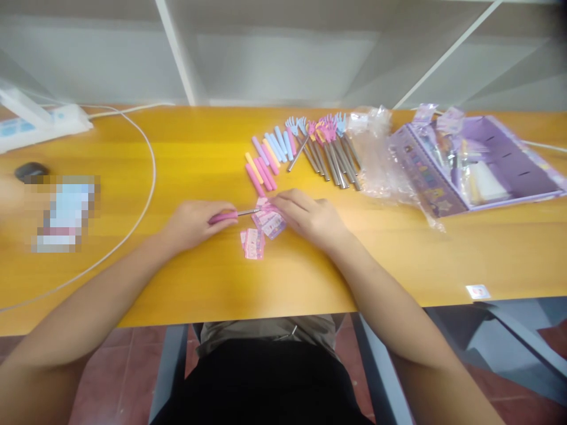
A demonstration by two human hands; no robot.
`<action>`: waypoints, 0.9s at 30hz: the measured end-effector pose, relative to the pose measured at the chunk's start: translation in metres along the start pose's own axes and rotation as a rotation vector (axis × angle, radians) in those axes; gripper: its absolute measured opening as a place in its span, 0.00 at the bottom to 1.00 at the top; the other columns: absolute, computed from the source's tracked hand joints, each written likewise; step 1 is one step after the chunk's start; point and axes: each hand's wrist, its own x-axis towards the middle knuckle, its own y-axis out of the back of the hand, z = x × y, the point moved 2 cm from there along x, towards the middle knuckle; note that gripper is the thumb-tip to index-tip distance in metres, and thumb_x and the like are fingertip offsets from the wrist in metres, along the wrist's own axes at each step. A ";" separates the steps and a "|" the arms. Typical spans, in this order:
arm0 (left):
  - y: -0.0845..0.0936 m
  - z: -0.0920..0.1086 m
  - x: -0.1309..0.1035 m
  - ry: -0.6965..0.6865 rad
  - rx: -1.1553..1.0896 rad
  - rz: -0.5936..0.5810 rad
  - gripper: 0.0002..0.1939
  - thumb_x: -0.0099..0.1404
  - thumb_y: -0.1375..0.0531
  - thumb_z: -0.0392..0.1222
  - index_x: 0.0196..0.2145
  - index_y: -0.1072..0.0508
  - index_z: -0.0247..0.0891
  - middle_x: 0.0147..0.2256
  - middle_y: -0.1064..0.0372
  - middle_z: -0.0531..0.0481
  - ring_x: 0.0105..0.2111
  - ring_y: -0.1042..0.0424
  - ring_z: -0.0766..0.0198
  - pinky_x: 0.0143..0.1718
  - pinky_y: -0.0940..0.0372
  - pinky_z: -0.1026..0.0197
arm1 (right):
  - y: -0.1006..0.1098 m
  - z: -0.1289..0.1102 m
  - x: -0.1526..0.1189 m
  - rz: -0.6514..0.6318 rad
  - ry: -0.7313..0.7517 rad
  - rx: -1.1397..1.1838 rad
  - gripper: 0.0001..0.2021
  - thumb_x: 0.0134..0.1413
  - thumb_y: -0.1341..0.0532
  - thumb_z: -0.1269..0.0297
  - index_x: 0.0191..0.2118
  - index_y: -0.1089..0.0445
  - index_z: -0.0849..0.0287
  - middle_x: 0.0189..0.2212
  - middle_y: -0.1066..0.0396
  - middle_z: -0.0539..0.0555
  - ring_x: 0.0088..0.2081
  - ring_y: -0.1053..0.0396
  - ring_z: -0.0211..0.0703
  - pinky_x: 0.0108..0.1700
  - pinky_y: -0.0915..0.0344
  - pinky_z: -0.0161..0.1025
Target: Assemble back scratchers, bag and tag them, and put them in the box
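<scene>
My left hand [199,223] is closed around a pink handle [224,217], from which a thin metal rod [247,212] points right. At the rod's far end my right hand [305,217] has its fingers together on something pink, mostly covered by the fingers. Beneath that end lie printed pink and purple cards [271,224], with a smaller pair of pink cards [254,243] just below. Behind the hands are pink, yellow, blue and purple tubes [266,171]. Beside them is a pile of metal rods [339,162] with small coloured claw heads.
Clear plastic bags [376,159] lie right of the rods, against an open purple box [509,165] with packets inside. A white cable [153,171] curves across the left side, near a black mouse [31,172] and a blurred-out phone-like item [68,212]. A small card [478,291] sits at the front edge.
</scene>
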 end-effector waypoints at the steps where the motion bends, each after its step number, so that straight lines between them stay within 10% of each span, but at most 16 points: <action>1: 0.000 0.000 -0.001 -0.036 0.049 -0.008 0.21 0.77 0.39 0.61 0.51 0.14 0.46 0.44 0.13 0.46 0.40 0.17 0.55 0.41 0.32 0.59 | 0.000 0.000 0.001 -0.009 0.023 0.002 0.17 0.79 0.42 0.67 0.64 0.23 0.53 0.54 0.17 0.57 0.40 0.21 0.39 0.32 0.32 0.37; 10: -0.006 0.014 -0.004 -0.198 0.230 0.007 0.18 0.81 0.45 0.44 0.58 0.18 0.45 0.48 0.16 0.43 0.45 0.18 0.55 0.41 0.30 0.58 | -0.017 -0.014 0.008 0.018 0.030 0.038 0.13 0.79 0.38 0.62 0.59 0.19 0.52 0.52 0.16 0.54 0.41 0.19 0.40 0.35 0.32 0.40; 27: 0.003 0.007 0.001 -0.188 0.368 0.041 0.17 0.84 0.46 0.50 0.51 0.16 0.47 0.38 0.19 0.45 0.33 0.25 0.57 0.29 0.45 0.56 | -0.020 0.000 0.016 -0.016 0.067 0.084 0.14 0.80 0.42 0.65 0.54 0.17 0.55 0.47 0.14 0.56 0.47 0.18 0.47 0.46 0.30 0.44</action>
